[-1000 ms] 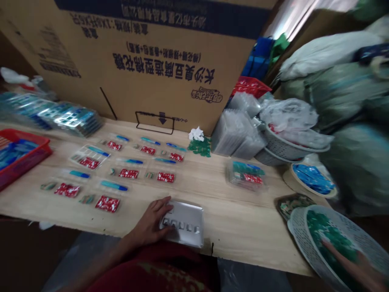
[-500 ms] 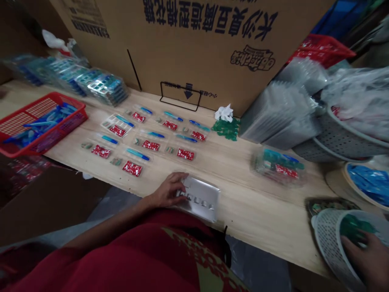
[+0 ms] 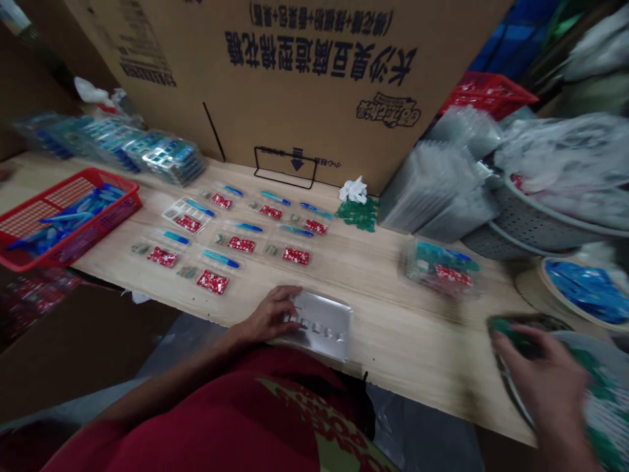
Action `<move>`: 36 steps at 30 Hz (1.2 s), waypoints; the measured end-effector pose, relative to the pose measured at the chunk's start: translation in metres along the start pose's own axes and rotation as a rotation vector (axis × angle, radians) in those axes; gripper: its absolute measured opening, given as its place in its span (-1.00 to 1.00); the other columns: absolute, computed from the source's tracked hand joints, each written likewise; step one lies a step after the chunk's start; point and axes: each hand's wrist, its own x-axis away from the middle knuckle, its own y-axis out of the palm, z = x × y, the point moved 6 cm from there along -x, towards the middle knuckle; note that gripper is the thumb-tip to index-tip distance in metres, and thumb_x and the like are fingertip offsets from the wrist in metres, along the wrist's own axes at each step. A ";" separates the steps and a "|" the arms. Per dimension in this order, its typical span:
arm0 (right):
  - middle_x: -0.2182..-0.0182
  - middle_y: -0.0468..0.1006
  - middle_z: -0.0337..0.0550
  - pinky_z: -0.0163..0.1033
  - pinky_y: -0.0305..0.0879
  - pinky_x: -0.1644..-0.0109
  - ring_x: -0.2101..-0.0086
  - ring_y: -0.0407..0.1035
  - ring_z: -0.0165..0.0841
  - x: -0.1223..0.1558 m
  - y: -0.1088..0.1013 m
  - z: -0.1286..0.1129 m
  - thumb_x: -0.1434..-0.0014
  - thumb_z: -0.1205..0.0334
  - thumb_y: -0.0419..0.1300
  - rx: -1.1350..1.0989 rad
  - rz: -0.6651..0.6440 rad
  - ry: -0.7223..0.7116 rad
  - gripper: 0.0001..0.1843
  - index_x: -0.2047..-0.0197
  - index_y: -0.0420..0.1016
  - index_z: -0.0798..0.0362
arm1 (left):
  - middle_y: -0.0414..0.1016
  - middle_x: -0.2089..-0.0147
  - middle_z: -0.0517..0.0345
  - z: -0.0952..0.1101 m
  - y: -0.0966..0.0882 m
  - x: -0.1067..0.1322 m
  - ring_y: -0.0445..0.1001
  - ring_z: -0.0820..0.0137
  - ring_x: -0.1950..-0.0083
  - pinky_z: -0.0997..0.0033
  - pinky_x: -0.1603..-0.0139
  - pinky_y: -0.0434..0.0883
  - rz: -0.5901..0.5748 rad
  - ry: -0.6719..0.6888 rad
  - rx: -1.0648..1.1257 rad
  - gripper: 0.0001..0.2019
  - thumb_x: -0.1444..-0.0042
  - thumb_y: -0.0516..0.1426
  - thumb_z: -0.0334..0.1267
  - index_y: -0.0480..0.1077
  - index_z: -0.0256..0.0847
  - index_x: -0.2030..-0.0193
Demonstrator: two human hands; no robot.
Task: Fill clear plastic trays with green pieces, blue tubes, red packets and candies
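Our left hand (image 3: 269,314) lies spread on a plastic tray (image 3: 327,326) at the near edge of the table (image 3: 393,341). Our right hand (image 3: 538,380) curls over green pieces (image 3: 511,330) near the right corner, any pinch unclear. Eight red packets (image 3: 212,282) sit leftward, open wood between.

Tall printed carton (image 3: 275,85) upright behind a pale plywood table (image 3: 407,354). Below, grey plastic sheeting (image 3: 422,426) over the floor; at far right, bulging sacks (image 3: 599,39) heaped high. Dim, flat light throughout.

Your wooden table (image 3: 407,341) holds a silver tray (image 3: 327,328) at six o'clock, red packets (image 3: 212,282) at eleven, and a red basket (image 3: 125,195) at ten.
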 end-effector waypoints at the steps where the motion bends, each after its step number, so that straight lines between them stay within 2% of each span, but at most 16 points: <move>1: 0.38 0.47 0.03 -0.08 0.23 0.33 0.39 0.35 -0.17 0.005 0.012 -0.027 0.07 -0.13 0.10 -0.014 -0.049 -0.054 -0.56 0.26 0.42 0.05 | 0.26 -0.17 -0.11 0.000 0.000 0.000 0.21 0.19 -0.17 0.10 -0.14 0.24 0.003 0.003 -0.007 -0.86 -0.05 0.18 -0.20 0.41 -0.22 0.33; 2: 0.36 0.47 0.02 -0.09 0.25 0.28 0.36 0.36 -0.17 0.010 0.024 -0.051 0.03 -0.13 0.05 -0.029 -0.090 -0.126 -0.56 0.27 0.42 0.07 | 0.27 -0.16 -0.11 0.000 0.000 -0.001 0.21 0.19 -0.18 0.08 -0.15 0.23 0.007 0.009 -0.012 -0.86 -0.05 0.19 -0.20 0.40 -0.22 0.33; 4: 0.31 0.47 0.01 -0.12 0.28 0.25 0.32 0.36 -0.20 0.021 0.047 -0.081 -0.07 -0.09 -0.03 -0.015 -0.166 -0.208 -0.56 0.23 0.42 0.09 | 0.32 -0.13 -0.09 0.001 -0.001 -0.001 0.18 0.17 -0.20 0.05 -0.16 0.22 0.003 0.015 -0.006 -0.87 -0.05 0.19 -0.20 0.40 -0.21 0.33; 7: 0.20 0.48 0.06 -0.05 0.26 0.15 0.20 0.32 -0.14 0.038 0.068 -0.098 -0.14 -0.06 -0.07 0.141 -0.270 -0.328 -0.53 0.12 0.42 0.11 | 0.39 -0.05 -0.06 0.001 -0.001 -0.003 0.13 0.17 -0.24 0.04 -0.18 0.21 -0.034 -0.013 0.028 -0.87 -0.06 0.18 -0.20 0.40 -0.21 0.32; 10: 0.07 0.44 0.14 0.11 0.18 0.05 0.06 0.21 0.01 0.046 0.068 -0.106 -0.15 -0.05 -0.04 0.273 -0.232 -0.356 -0.51 0.07 0.43 0.14 | 0.45 0.01 -0.05 0.003 -0.005 -0.006 0.11 0.17 -0.26 0.04 -0.19 0.20 -0.051 -0.040 0.079 -0.86 -0.05 0.19 -0.19 0.39 -0.22 0.33; 12: 0.02 0.40 0.18 0.17 0.12 0.01 0.01 0.17 0.05 0.050 0.062 -0.120 -0.16 -0.03 -0.04 0.214 -0.195 -0.334 -0.52 0.11 0.46 0.16 | 0.47 0.04 -0.04 0.005 -0.011 -0.010 0.11 0.18 -0.27 0.05 -0.19 0.19 -0.042 -0.064 0.111 -0.85 -0.05 0.19 -0.19 0.38 -0.21 0.33; 15: 0.07 0.43 0.14 0.09 0.17 0.00 0.05 0.24 -0.03 0.060 0.060 -0.154 -0.15 -0.04 -0.01 -0.143 -0.254 -0.231 -0.56 0.16 0.48 0.12 | 0.47 0.03 -0.03 0.010 -0.020 -0.016 0.11 0.19 -0.27 0.04 -0.19 0.18 -0.007 -0.106 0.139 -0.85 -0.05 0.19 -0.18 0.37 -0.21 0.33; 18: 0.13 0.49 0.00 -0.09 0.30 0.15 0.21 0.37 -0.19 0.080 0.080 -0.190 -0.16 -0.10 0.01 -0.684 -0.574 0.018 -0.55 0.07 0.44 0.04 | 0.46 0.02 -0.03 0.020 -0.026 -0.018 0.11 0.17 -0.27 0.01 -0.19 0.17 0.047 -0.105 0.126 -0.85 -0.04 0.19 -0.18 0.37 -0.20 0.33; 20: 0.14 0.51 -0.07 -0.16 0.32 0.18 0.23 0.39 -0.24 0.095 0.093 -0.213 -0.12 -0.10 0.08 -0.986 -0.791 0.169 -0.55 0.02 0.42 -0.01 | 0.39 -0.07 -0.06 0.030 -0.029 -0.018 0.10 0.13 -0.27 -0.01 -0.20 0.15 0.059 -0.075 0.071 -0.84 -0.03 0.20 -0.17 0.37 -0.21 0.36; 22: 0.15 0.53 -0.13 -0.20 0.32 0.16 0.19 0.39 -0.25 0.102 0.099 -0.229 -0.04 -0.04 0.21 -1.169 -0.900 0.260 -0.55 0.03 0.44 -0.03 | 0.24 -0.20 -0.10 0.041 -0.028 -0.021 0.09 0.08 -0.27 -0.01 -0.19 0.16 0.004 -0.066 -0.001 -0.80 0.00 0.21 -0.13 0.37 -0.22 0.37; 25: 0.23 0.55 -0.18 -0.27 0.31 0.23 0.26 0.39 -0.30 0.098 0.098 -0.245 0.02 0.07 0.29 -1.263 -1.021 0.272 -0.57 0.06 0.46 -0.01 | 0.16 -0.24 -0.16 0.054 -0.025 -0.034 0.19 0.05 -0.20 0.00 -0.14 0.22 -0.156 -0.134 -0.015 -0.54 0.10 0.24 -0.02 0.34 -0.21 0.09; 27: 0.31 0.55 -0.20 -0.31 0.30 0.31 0.34 0.39 -0.35 0.093 0.093 -0.254 0.03 0.09 0.30 -1.292 -1.094 0.233 -0.59 0.08 0.48 0.02 | 0.20 -0.21 -0.15 0.061 -0.026 -0.047 0.23 0.04 -0.18 -0.01 -0.14 0.23 -0.227 -0.166 0.045 -0.23 0.18 0.27 0.02 0.14 -0.18 -0.17; 29: 0.34 0.55 -0.22 -0.33 0.29 0.33 0.38 0.38 -0.37 0.087 0.090 -0.257 0.08 0.12 0.33 -1.335 -1.074 0.260 -0.59 0.12 0.51 0.03 | 0.20 -0.21 -0.13 0.060 -0.028 -0.061 0.24 0.02 -0.16 -0.03 -0.12 0.24 -0.275 -0.185 0.160 -0.05 0.25 0.31 0.03 -0.01 -0.12 -0.27; 32: 0.33 0.57 -0.22 -0.32 0.31 0.31 0.37 0.39 -0.38 0.087 0.091 -0.248 0.18 0.14 0.38 -1.403 -0.929 0.414 -0.56 0.16 0.53 0.02 | 0.25 -0.18 -0.16 0.047 -0.028 -0.071 0.34 0.02 -0.08 0.00 0.01 0.33 -0.323 -0.233 0.566 -0.09 0.14 0.21 0.14 -0.08 -0.08 -0.30; 34: 0.32 0.57 -0.21 -0.30 0.33 0.35 0.39 0.40 -0.37 0.092 0.098 -0.237 0.14 0.09 0.34 -1.435 -0.803 0.521 -0.60 0.17 0.52 -0.01 | 0.22 -0.20 -0.16 0.037 -0.029 -0.073 0.35 0.05 -0.09 0.03 0.03 0.35 -0.228 -0.227 0.857 -0.21 0.00 0.03 0.24 -0.09 -0.05 -0.30; 36: 0.31 0.56 -0.20 -0.29 0.34 0.41 0.39 0.41 -0.35 0.094 0.106 -0.226 0.05 0.03 0.27 -1.431 -0.635 0.587 -0.68 0.21 0.51 -0.04 | 0.08 -0.30 -0.11 0.030 -0.024 -0.072 0.27 0.08 -0.18 0.05 -0.04 0.32 -0.073 -0.185 0.956 -0.24 -0.03 -0.02 0.26 -0.14 0.03 -0.31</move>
